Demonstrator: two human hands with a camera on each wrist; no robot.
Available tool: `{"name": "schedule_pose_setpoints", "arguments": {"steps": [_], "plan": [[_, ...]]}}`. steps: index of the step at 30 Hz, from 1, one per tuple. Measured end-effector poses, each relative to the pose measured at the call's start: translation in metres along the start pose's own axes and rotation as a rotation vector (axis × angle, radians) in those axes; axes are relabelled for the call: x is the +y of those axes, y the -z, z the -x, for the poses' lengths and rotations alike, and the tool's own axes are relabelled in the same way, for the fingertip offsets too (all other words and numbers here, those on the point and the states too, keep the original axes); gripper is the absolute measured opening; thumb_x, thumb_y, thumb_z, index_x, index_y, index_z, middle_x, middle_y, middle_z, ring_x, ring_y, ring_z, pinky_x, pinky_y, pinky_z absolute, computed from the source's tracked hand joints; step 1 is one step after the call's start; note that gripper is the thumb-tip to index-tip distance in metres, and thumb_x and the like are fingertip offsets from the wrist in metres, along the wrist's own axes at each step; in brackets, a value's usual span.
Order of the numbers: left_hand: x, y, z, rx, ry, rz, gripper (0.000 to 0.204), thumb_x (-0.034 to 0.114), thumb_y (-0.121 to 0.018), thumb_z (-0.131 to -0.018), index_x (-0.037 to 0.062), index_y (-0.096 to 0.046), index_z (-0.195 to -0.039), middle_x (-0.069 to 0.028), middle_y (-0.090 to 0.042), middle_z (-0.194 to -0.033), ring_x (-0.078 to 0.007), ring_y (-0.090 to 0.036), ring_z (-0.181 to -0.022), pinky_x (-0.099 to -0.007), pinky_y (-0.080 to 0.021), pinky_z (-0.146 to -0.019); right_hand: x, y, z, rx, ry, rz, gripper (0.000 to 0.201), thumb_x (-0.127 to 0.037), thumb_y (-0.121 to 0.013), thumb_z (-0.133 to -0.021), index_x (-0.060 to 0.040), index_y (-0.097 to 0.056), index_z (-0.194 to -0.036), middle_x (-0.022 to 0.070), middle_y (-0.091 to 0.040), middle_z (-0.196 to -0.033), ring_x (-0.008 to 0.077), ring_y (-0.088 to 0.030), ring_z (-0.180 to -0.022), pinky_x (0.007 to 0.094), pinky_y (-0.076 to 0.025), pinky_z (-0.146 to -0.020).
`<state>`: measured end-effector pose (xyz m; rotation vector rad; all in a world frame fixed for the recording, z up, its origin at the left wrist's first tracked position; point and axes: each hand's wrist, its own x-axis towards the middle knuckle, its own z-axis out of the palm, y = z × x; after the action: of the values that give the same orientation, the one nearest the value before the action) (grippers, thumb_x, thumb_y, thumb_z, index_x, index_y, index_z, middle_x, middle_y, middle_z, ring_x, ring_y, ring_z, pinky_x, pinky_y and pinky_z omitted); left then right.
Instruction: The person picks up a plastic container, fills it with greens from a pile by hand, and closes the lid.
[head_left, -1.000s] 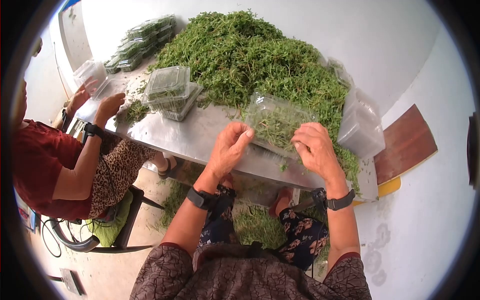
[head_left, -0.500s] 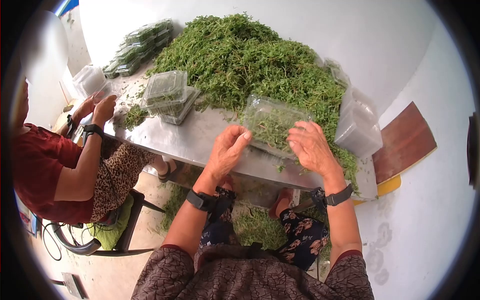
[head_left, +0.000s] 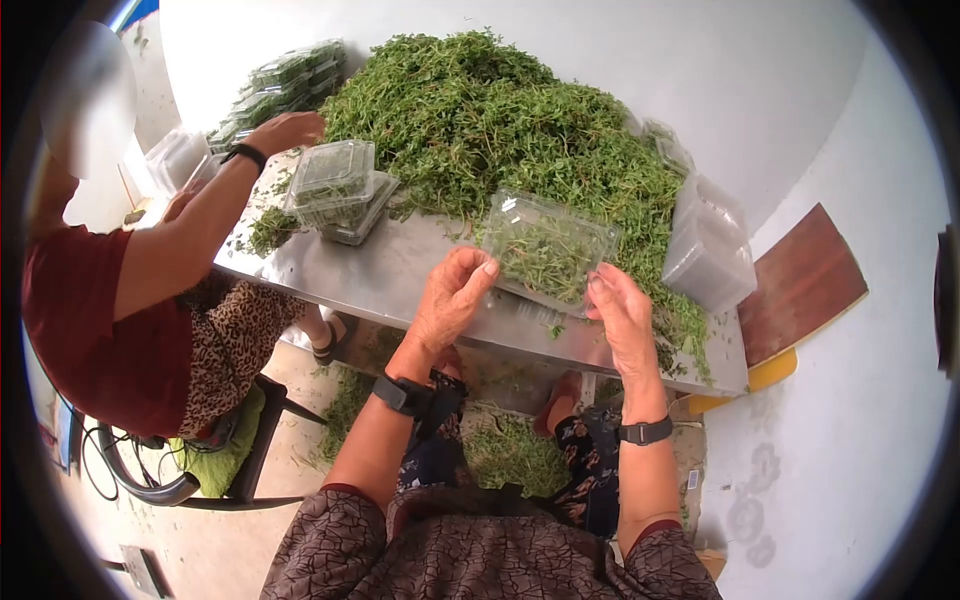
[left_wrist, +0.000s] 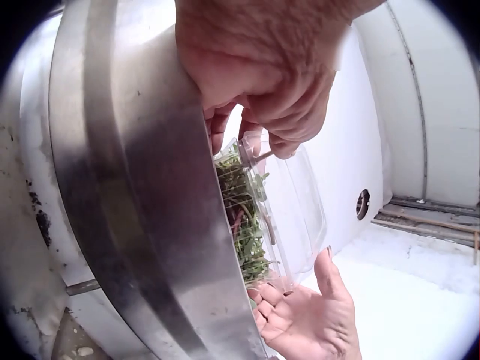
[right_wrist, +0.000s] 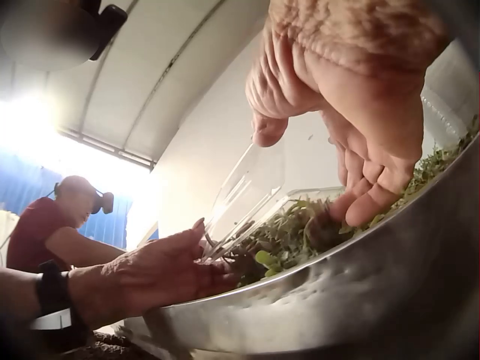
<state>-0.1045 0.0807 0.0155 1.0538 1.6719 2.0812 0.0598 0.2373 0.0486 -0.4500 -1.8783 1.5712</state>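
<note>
A clear plastic clamshell box (head_left: 548,262) filled with green leafy herbs lies at the table's front edge, before a big herb heap (head_left: 480,120). My left hand (head_left: 450,298) grips its left end, thumb along the rim. At the right end, my right hand (head_left: 622,312) holds the edge between thumb and fingers. In the left wrist view the transparent lid (left_wrist: 304,206) stands at an angle above the herbs. The right wrist view has my right thumb at the lid's edge and the fingers lower, beside the herbs.
Two filled boxes (head_left: 335,185) are stacked left of mine, and more filled ones (head_left: 285,85) stand at the back left. Nested bare containers (head_left: 712,250) stand on the right. Another person (head_left: 120,300) sits at the left, one arm reaching over the metal table (head_left: 370,275).
My right hand has shifted from over the box's right part down to its right edge. My left hand stays put. The other person's arm has stretched out toward the herb heap.
</note>
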Motion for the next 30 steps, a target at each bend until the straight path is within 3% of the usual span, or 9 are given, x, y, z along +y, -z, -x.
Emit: {"name": "schedule_pose_setpoints", "arguments": {"steps": [2,9,11,14,17,23,26,30], "plan": [[0.000,0.000,0.000,0.018,-0.132,-0.025,0.020,0.021,-0.063,-0.088,0.0021,-0.059,-0.084,0.0005,-0.051,-0.087,-0.0080,-0.048,-0.078,-0.0237,-0.042,-0.072,-0.003,-0.006,-0.001,0.051,-0.029,0.055,0.063,-0.036,-0.063,-0.086,0.0072,-0.045,-0.128,0.0137,-0.060,-0.110,0.0154,-0.058,-0.088,0.0275,-0.048,-0.071],[0.000,0.002,0.005,-0.001,-0.072,-0.072,0.020,0.019,-0.069,-0.083,0.0025,-0.057,-0.084,0.0001,-0.051,-0.088,-0.0084,-0.049,-0.078,-0.0231,-0.043,-0.070,0.001,-0.015,0.004,0.106,0.019,0.017,0.050,-0.022,-0.063,-0.085,0.0059,-0.048,-0.123,0.0088,-0.062,-0.099,0.0097,-0.055,-0.079,0.0234,-0.046,-0.062],[-0.005,0.003,0.004,-0.054,0.010,0.058,0.025,0.011,-0.068,-0.083,0.0029,-0.052,-0.101,-0.0021,-0.051,-0.094,-0.0077,-0.049,-0.080,-0.0214,-0.042,-0.072,0.001,-0.016,0.009,0.137,-0.006,-0.022,0.045,-0.016,-0.063,-0.084,0.0033,-0.048,-0.121,0.0070,-0.061,-0.097,0.0081,-0.054,-0.077,0.0216,-0.045,-0.060],[-0.004,0.001,0.004,-0.004,-0.062,0.037,0.041,0.009,-0.070,-0.081,0.0035,-0.046,-0.114,-0.0013,-0.050,-0.092,-0.0070,-0.048,-0.080,-0.0207,-0.043,-0.070,0.013,-0.014,0.011,0.124,0.025,-0.091,0.044,-0.014,-0.064,-0.083,0.0010,-0.047,-0.121,0.0061,-0.060,-0.099,0.0083,-0.054,-0.077,0.0214,-0.045,-0.060],[0.001,0.001,0.006,0.000,-0.045,0.064,0.054,0.013,-0.075,-0.074,0.0023,-0.047,-0.118,-0.0005,-0.051,-0.086,-0.0081,-0.049,-0.073,-0.0233,-0.045,-0.066,0.020,-0.010,0.011,0.103,0.070,-0.158,0.043,-0.012,-0.065,-0.082,0.0019,-0.048,-0.119,0.0067,-0.058,-0.098,0.0079,-0.054,-0.075,0.0220,-0.046,-0.060],[0.017,0.003,0.010,-0.066,-0.003,-0.004,0.069,0.014,-0.075,-0.072,0.0002,-0.041,-0.131,-0.0032,-0.050,-0.087,-0.0092,-0.048,-0.073,-0.0241,-0.044,-0.066,0.025,-0.009,0.017,0.099,0.152,-0.164,0.045,-0.012,-0.066,-0.082,0.0013,-0.047,-0.121,0.0070,-0.055,-0.103,0.0079,-0.052,-0.078,0.0219,-0.047,-0.063],[0.009,0.008,0.008,-0.126,0.002,-0.194,0.063,0.022,-0.071,-0.079,-0.0008,-0.042,-0.130,-0.0023,-0.049,-0.095,-0.0090,-0.048,-0.080,-0.0237,-0.044,-0.069,0.022,-0.010,0.019,0.102,0.108,-0.183,0.045,-0.015,-0.066,-0.083,-0.0003,-0.048,-0.121,0.0054,-0.057,-0.104,0.0080,-0.054,-0.079,0.0204,-0.045,-0.062],[0.015,0.002,0.010,-0.066,-0.002,-0.211,0.055,0.019,-0.069,-0.081,-0.0008,-0.046,-0.127,-0.0045,-0.048,-0.106,-0.0099,-0.049,-0.080,-0.0232,-0.044,-0.070,0.026,-0.007,0.018,0.105,0.113,-0.141,0.043,-0.017,-0.063,-0.086,0.0005,-0.048,-0.122,0.0072,-0.058,-0.105,0.0095,-0.056,-0.078,0.0209,-0.046,-0.062]]}}
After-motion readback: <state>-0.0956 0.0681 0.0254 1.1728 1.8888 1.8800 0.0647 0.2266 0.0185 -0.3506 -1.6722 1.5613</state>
